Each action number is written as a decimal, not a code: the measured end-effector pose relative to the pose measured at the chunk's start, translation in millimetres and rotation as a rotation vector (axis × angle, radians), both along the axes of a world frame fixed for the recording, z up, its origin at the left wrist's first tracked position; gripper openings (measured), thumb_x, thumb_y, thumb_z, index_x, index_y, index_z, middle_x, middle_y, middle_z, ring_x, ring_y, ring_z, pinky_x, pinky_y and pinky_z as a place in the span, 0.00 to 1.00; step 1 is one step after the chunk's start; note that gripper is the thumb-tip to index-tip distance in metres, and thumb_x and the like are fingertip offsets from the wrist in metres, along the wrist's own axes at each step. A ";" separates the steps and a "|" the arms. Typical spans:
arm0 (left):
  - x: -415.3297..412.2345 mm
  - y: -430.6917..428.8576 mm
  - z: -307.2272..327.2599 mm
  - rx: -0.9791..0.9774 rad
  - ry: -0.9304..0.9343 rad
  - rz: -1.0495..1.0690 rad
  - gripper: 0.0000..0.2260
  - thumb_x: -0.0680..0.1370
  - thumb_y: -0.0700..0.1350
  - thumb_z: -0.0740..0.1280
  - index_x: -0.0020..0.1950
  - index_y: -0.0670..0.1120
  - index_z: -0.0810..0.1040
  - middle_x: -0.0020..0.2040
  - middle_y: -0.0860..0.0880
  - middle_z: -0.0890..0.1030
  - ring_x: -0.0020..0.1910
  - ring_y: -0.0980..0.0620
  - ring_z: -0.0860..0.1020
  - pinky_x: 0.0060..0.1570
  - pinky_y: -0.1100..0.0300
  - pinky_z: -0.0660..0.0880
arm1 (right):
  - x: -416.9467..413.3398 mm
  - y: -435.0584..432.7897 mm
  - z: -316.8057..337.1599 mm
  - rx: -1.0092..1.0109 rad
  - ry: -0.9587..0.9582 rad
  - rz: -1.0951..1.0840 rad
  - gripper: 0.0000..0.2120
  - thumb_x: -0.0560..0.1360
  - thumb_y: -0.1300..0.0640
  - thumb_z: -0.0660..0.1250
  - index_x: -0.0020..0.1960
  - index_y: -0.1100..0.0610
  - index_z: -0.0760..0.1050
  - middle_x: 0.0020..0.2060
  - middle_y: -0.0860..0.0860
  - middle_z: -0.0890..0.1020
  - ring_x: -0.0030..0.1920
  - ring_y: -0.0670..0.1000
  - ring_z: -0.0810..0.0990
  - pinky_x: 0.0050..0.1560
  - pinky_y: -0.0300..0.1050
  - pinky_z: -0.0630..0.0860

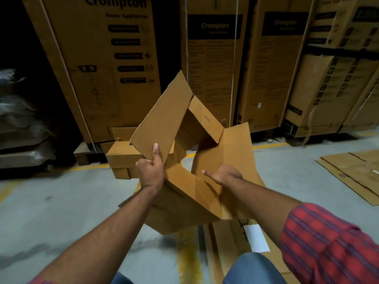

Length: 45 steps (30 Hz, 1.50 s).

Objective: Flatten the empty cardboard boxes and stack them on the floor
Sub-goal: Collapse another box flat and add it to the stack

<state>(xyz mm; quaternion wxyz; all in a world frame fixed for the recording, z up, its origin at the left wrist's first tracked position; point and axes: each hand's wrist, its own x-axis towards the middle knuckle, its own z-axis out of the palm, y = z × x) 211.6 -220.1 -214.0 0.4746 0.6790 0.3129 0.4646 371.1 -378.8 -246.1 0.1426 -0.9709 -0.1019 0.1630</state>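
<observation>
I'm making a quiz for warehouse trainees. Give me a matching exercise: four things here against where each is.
1. open box
2. small boxes
3. flattened sheets
4. tall printed cartons

A. standing along the back
B. flat on the floor, far right
C. gripped by left hand and right hand
D. low down, beyond the left hand

Pairs: 1-C, 2-D, 3-B, 4-A

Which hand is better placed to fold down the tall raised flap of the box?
Probably the left hand: it grips the lower edge of the tall flap, with its thumb lying along it. The right hand holds the opposite side of the box, away from that flap.
</observation>
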 end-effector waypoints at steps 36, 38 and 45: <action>-32.1 20.7 -38.6 -0.318 -0.224 0.018 0.19 0.82 0.57 0.69 0.62 0.42 0.82 0.50 0.50 0.86 0.49 0.52 0.84 0.50 0.56 0.80 | 75.1 35.4 -31.6 0.258 -0.411 0.299 0.28 0.78 0.40 0.72 0.76 0.42 0.71 0.77 0.53 0.68 0.74 0.59 0.66 0.72 0.57 0.70; -36.8 25.7 -40.6 -0.347 -0.261 0.006 0.20 0.81 0.57 0.69 0.63 0.43 0.82 0.51 0.50 0.86 0.51 0.50 0.84 0.53 0.53 0.81 | 101.1 34.1 -22.0 0.116 -0.413 0.254 0.31 0.79 0.42 0.71 0.80 0.38 0.65 0.81 0.52 0.61 0.76 0.59 0.63 0.73 0.59 0.69; -41.2 44.4 -38.1 -0.305 -0.338 -0.036 0.18 0.80 0.55 0.69 0.62 0.44 0.81 0.48 0.59 0.86 0.47 0.63 0.85 0.45 0.68 0.81 | 139.0 41.3 -9.3 0.014 -0.482 0.166 0.48 0.80 0.41 0.70 0.86 0.45 0.41 0.75 0.57 0.67 0.72 0.61 0.69 0.66 0.59 0.76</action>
